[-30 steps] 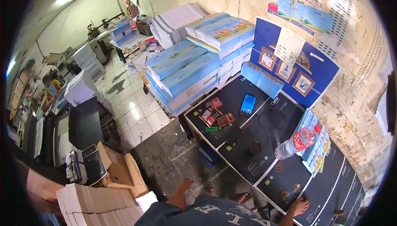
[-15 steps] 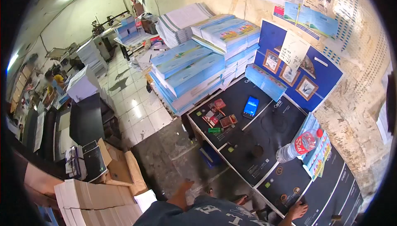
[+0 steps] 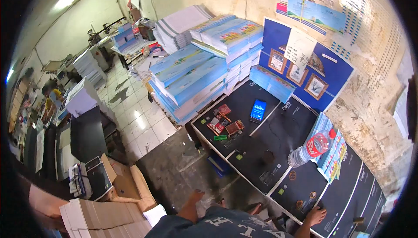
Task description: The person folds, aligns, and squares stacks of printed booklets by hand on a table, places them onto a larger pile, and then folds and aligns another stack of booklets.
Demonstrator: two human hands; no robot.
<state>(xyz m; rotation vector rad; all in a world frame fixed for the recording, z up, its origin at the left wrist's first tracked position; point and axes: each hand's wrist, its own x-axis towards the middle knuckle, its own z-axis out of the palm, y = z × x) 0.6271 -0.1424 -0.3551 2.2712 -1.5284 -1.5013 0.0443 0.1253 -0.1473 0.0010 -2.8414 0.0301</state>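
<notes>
My left hand (image 3: 197, 195) hangs over the dark floor in front of my shirt, its fingers loosely apart with nothing in them. On the near edge of the black-topped table (image 3: 278, 156) rests my right hand (image 3: 316, 215), fingers a little bent and apart, also holding nothing. Close to it lie several rubber bands (image 3: 313, 195). Farther back, a clear plastic bottle (image 3: 305, 151) with a red cap and label stands beside a small pile of blue printed booklets (image 3: 332, 144). A phone (image 3: 257, 110) with a lit blue screen lies mid-table.
Cigarette packs (image 3: 235, 127) and a green lighter (image 3: 220, 137) lie at the table's left. Tall stacks of blue books (image 3: 191, 74) stand behind. A blue board (image 3: 278, 42) leans on the wall. At left are paper stacks (image 3: 102, 216) and an open cardboard box (image 3: 124, 181); people work far left.
The view has turned slightly, so the table and stacks sit a little farther left. Both hands stay in about the same places.
</notes>
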